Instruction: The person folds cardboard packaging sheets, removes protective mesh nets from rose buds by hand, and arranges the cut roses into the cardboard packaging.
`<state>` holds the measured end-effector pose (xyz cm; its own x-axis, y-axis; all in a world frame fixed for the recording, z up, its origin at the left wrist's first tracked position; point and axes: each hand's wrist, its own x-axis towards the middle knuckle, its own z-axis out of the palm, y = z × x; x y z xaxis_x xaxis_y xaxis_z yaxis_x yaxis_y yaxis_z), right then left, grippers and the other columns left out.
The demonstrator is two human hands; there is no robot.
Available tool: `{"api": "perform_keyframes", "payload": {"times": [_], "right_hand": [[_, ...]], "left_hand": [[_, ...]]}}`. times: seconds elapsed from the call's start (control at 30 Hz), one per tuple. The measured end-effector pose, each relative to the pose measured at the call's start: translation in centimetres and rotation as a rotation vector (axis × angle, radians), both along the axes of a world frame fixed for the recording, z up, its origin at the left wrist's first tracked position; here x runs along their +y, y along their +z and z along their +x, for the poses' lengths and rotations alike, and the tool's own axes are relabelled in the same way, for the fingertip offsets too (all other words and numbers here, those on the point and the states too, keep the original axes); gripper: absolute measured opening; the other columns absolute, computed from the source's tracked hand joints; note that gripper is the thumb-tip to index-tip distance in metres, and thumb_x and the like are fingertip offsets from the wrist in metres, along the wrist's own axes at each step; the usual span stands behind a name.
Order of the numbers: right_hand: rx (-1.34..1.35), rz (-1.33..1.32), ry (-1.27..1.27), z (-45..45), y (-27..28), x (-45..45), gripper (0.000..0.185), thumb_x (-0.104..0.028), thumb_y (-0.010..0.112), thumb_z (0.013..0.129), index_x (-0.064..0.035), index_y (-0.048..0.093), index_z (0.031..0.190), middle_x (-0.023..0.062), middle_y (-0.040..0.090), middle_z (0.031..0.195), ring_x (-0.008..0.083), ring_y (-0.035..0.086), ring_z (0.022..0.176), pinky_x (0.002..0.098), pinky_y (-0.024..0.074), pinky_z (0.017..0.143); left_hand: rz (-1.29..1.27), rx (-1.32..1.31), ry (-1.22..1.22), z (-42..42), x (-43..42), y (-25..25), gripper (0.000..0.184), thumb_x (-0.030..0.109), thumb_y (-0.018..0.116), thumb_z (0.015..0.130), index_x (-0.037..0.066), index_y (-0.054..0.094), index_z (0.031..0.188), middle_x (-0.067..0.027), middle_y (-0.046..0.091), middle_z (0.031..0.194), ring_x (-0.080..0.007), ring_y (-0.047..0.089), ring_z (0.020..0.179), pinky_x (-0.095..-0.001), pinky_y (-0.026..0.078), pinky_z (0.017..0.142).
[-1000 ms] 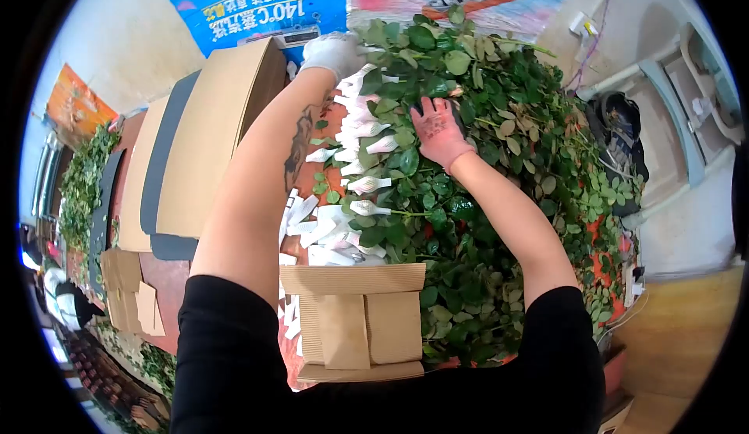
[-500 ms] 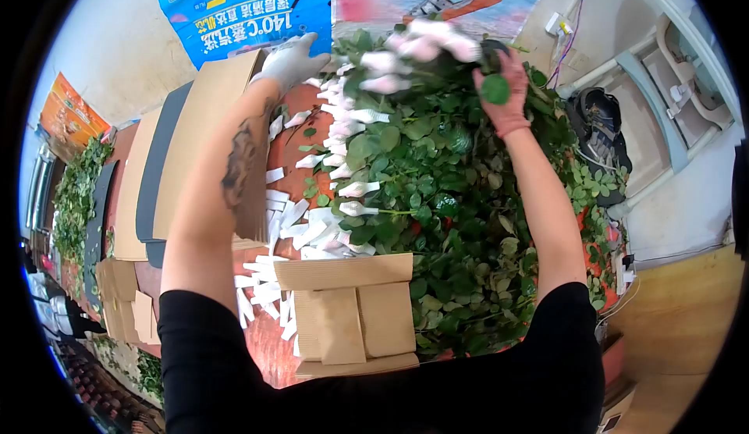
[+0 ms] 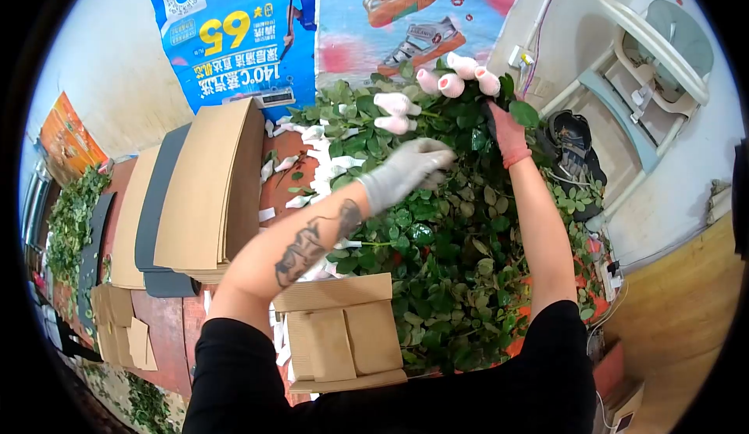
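My right hand (image 3: 509, 136), in a reddish glove, is closed around the stems of several roses (image 3: 462, 65) at the back right. Their heads wear pale sleeves, with pink-orange petals showing at some tips. My left hand (image 3: 413, 170), in a light grey glove, is over the leafy pile (image 3: 460, 239) with its fingers curled together; what they hold, if anything, is hidden. Just above it lie two more sleeved rose heads (image 3: 395, 124). More sleeved roses (image 3: 331, 167) line the left side of the pile, heads pointing left.
A folded cardboard piece (image 3: 339, 332) lies in front of me, with white paper strips (image 3: 282, 348) beside it. Stacked cardboard sheets (image 3: 207, 192) stand at left. At right are a high chair (image 3: 624, 98) and dark shoes (image 3: 576, 153). Posters (image 3: 413, 20) cover the back wall.
My left hand has swung from the cardboard stack to the right, over the leaves, and its fingers have curled. My right hand still grips the roses, whose heads are now steadier. The view has tilted up.
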<state>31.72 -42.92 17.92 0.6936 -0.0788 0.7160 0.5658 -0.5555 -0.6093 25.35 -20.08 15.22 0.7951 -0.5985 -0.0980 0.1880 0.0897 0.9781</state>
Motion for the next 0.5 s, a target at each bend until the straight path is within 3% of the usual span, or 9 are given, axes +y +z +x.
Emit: {"api": "perform_keyframes", "payload": {"times": [0.07,0.13,0.23,0.27,0.33,0.4,0.43,0.47,0.5], "right_hand": [[0.011,0.105,0.049,0.2,-0.3,-0.2,0.042,-0.002,0.066,0.076,0.0030,0.056,0.116,0.0112,0.062,0.110,0.0181,0.057,0.100,0.0310,0.0442,0.091],[0.033,0.215,0.089,0.7,-2.1,-0.9,0.041,-0.002,0.067,0.076,0.0028,0.056,0.115,0.0110,0.063,0.109,0.0183,0.058,0.099,0.0312,0.0443,0.091],[-0.003,0.028,0.029,-2.0,-1.1,0.9,0.055,-0.006,0.072,0.067,0.0001,0.053,0.118,0.0142,0.059,0.111,0.0227,0.056,0.103,0.0334,0.0423,0.094],[-0.320,-0.263,-0.120,1.3,-5.5,-1.3,0.067,-0.005,0.074,0.062,-0.0012,0.047,0.123,0.0148,0.054,0.117,0.0248,0.052,0.108,0.0340,0.0408,0.096],[-0.125,-0.171,0.199,-0.6,-3.3,-0.1,0.073,-0.006,0.077,0.059,-0.0013,0.044,0.124,0.0137,0.050,0.122,0.0262,0.049,0.113,0.0353,0.0400,0.097],[0.014,-0.092,0.280,-1.4,-2.8,-0.7,0.084,-0.009,0.081,0.058,-0.0001,0.039,0.130,0.0161,0.046,0.128,0.0279,0.045,0.121,0.0347,0.0376,0.101],[0.055,-0.095,0.338,-0.9,-3.4,-1.5,0.089,-0.012,0.082,0.057,0.0005,0.037,0.133,0.0172,0.042,0.133,0.0290,0.042,0.125,0.0353,0.0355,0.103],[0.096,-0.096,0.396,-0.5,-3.7,-1.8,0.095,-0.016,0.084,0.057,0.0012,0.034,0.136,0.0182,0.039,0.137,0.0300,0.038,0.129,0.0360,0.0335,0.106],[0.319,-0.452,0.230,-2.7,-0.4,-0.8,0.102,-0.022,0.085,0.059,0.0017,0.028,0.140,0.0197,0.031,0.143,0.0308,0.029,0.135,0.0374,0.0266,0.111]], "left_hand": [[-0.358,-0.122,0.173,-0.9,-3.5,0.0,0.050,0.014,0.066,0.084,0.003,0.041,0.126,-0.0072,0.055,0.108,-0.0147,0.055,0.091,-0.0287,0.048,0.076],[-0.458,-0.132,0.557,-0.1,-4.8,2.3,0.054,0.004,0.067,0.080,0.003,0.039,0.127,-0.0074,0.052,0.112,-0.0159,0.052,0.099,-0.0304,0.045,0.086],[-0.430,-0.271,0.470,1.5,-5.6,2.4,0.050,0.000,0.067,0.078,0.004,0.044,0.122,-0.0062,0.052,0.113,-0.0153,0.050,0.103,-0.0296,0.043,0.091],[-0.399,-0.366,0.411,1.4,-5.7,2.6,0.047,0.000,0.067,0.078,0.004,0.046,0.121,-0.0059,0.052,0.113,-0.0144,0.050,0.104,-0.0291,0.043,0.091],[-0.362,-0.336,0.420,2.1,-5.3,1.4,0.037,0.007,0.071,0.077,0.004,0.056,0.111,-0.0018,0.058,0.103,-0.0127,0.053,0.100,-0.0273,0.043,0.088],[-0.490,-0.185,0.279,2.7,-3.7,1.2,0.038,0.017,0.068,0.079,0.004,0.055,0.111,-0.0016,0.057,0.097,-0.0158,0.053,0.101,-0.0299,0.042,0.091],[-0.622,-0.270,0.097,5.1,-3.6,-1.1,0.035,0.028,0.061,0.082,0.006,0.055,0.109,-0.0001,0.052,0.082,-0.0173,0.051,0.087,-0.0286,0.043,0.084],[-0.613,-0.272,0.097,5.0,-3.3,-1.0,0.035,0.028,0.061,0.082,0.006,0.055,0.109,-0.0001,0.052,0.082,-0.0173,0.051,0.087,-0.0286,0.043,0.084],[-0.635,-0.199,0.072,4.7,-3.0,-0.9,0.038,0.033,0.061,0.081,0.008,0.057,0.110,-0.0001,0.045,0.076,-0.0167,0.045,0.078,-0.0282,0.040,0.075]]}}
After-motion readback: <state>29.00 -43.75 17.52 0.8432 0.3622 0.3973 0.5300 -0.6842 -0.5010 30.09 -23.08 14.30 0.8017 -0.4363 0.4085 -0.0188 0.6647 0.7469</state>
